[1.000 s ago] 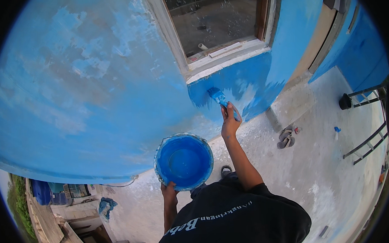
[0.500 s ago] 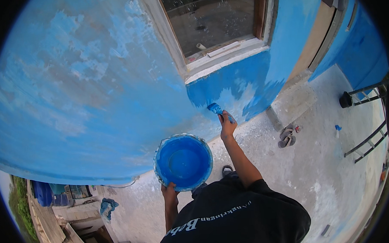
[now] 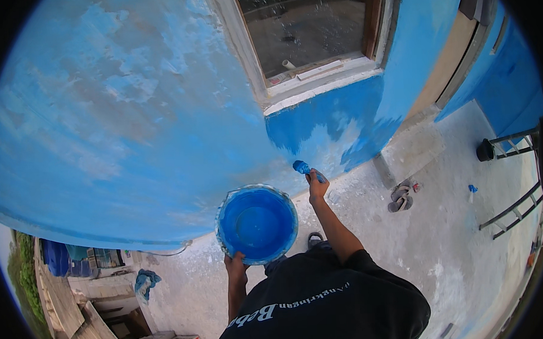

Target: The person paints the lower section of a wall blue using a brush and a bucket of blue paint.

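My left hand [image 3: 236, 262] grips the near rim of a paint bucket [image 3: 257, 224], with the thumb over the edge. Its inside is coated in blue, and blue paint lies in the bottom. In my right hand [image 3: 317, 184] is a paintbrush [image 3: 302, 167] with bristles loaded with blue. The bristles are close to the wall [image 3: 180, 155]; whether they touch it I cannot tell. Under the window, a darker patch of fresh blue paint [image 3: 330, 115] ends in ragged brush strokes over the paler, blotchy surface.
Above the patch is a window [image 3: 305, 28] with a white sill. A pair of sandals [image 3: 400, 198] lies by a concrete step [image 3: 410, 145]. Farther right are a ladder [image 3: 515, 210] and a small black bucket [image 3: 484, 150]. A blue rag [image 3: 145, 283] and wooden boards [image 3: 97, 331] are at left.
My right hand and the brush have dropped lower, away from the fresh patch's ragged edge. That edge reaches a little lower at its left side. The bucket stays in my left hand.
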The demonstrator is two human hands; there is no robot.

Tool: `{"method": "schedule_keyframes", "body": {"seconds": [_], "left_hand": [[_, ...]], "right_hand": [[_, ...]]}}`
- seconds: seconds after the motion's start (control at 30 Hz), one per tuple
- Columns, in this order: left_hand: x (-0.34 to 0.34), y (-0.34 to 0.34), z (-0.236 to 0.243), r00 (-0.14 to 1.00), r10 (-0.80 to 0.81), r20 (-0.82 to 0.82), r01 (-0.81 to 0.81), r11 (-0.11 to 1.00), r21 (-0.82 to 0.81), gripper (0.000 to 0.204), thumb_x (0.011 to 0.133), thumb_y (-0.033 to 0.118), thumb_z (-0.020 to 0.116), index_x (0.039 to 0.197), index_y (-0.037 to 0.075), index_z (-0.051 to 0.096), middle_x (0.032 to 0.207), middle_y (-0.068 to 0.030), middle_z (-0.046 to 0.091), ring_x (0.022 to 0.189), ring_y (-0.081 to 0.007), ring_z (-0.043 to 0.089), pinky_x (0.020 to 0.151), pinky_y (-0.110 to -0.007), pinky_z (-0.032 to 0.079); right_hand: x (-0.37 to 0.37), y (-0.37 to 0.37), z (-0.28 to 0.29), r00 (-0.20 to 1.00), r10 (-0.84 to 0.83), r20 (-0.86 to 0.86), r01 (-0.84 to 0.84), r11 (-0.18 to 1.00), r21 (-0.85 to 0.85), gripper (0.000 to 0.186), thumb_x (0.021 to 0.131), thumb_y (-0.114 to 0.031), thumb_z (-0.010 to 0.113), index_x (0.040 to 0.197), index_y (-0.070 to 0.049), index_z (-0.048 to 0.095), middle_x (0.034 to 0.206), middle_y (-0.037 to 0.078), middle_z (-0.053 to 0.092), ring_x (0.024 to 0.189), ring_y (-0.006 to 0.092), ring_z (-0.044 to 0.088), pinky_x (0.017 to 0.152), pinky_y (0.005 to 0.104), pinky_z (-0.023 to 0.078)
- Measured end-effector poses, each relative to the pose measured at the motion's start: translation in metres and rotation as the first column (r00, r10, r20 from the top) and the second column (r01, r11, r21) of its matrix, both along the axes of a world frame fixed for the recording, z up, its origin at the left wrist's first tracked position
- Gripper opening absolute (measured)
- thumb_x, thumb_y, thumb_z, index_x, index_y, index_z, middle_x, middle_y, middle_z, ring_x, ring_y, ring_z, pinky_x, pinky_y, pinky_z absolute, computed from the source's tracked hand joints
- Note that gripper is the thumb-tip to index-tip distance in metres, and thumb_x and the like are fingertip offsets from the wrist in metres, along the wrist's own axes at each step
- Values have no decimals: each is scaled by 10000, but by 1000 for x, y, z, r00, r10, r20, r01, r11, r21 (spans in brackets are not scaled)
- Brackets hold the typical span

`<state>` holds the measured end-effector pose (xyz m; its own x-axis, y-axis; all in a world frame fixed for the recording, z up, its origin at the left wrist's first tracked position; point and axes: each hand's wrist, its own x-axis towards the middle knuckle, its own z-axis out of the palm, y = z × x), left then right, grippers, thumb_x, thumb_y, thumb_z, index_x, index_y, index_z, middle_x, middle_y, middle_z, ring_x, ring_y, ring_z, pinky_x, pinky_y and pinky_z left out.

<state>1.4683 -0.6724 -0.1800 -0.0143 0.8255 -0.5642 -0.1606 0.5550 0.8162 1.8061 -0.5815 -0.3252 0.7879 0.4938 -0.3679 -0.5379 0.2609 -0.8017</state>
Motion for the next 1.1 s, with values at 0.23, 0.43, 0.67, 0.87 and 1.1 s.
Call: {"method": "schedule_keyframes", "body": {"seconds": [0.23, 0.43, 0.67, 0.87, 1.1], "left_hand": [[-7, -9, 1, 999, 29, -28, -28, 999, 23, 537, 793, 94, 554, 1310, 27, 428, 1152, -139, 570, 967, -281, 629, 731, -399, 582], [-8, -4, 2, 997, 21, -77, -23, 1000, -17, 532, 778, 78, 533, 1298, 26, 431, 1130, -135, 569, 950, -276, 624, 731, -401, 575], [-3, -1, 4, 999, 46, -28, -46, 999, -7, 556, 771, 72, 541, 1313, 33, 421, 1144, -136, 567, 968, -278, 621, 742, -398, 574], [1, -4, 6, 999, 27, 20, -27, 999, 19, 590, 774, 97, 573, 1336, 36, 402, 1177, -139, 561, 989, -282, 625, 751, -393, 578], [1, -1, 0, 1000, 28, -1, -28, 1000, -1, 607, 757, 127, 588, 1327, 21, 407, 1170, -138, 564, 984, -279, 628, 747, -388, 579]], "right_hand": [[-14, 6, 114, 999, 47, -19, -40, 963, 267, 344, 877, -160, 686, 1089, 100, 610, 1027, 178, 643, 919, 225, 662, 840, 289, 566], [-14, 4, 120, 997, 57, 48, -67, 963, 261, 372, 868, -173, 699, 1099, 103, 605, 998, 171, 657, 899, 232, 673, 823, 284, 562], [-20, -15, -9, 976, 55, -210, -88, 985, -150, 259, 842, -75, 671, 1016, 108, 613, 886, 171, 673, 768, 229, 687, 689, 280, 589], [-9, -44, -22, 831, 229, -507, -279, 960, -24, 181, 900, -89, 576, 969, 76, 598, 898, 175, 676, 753, 217, 688, 628, 231, 589], [-4, -89, -43, 586, 477, -654, -517, 843, 152, 243, 957, -143, 533, 1081, 64, 566, 938, 151, 672, 737, 141, 669, 585, 186, 566]]}}
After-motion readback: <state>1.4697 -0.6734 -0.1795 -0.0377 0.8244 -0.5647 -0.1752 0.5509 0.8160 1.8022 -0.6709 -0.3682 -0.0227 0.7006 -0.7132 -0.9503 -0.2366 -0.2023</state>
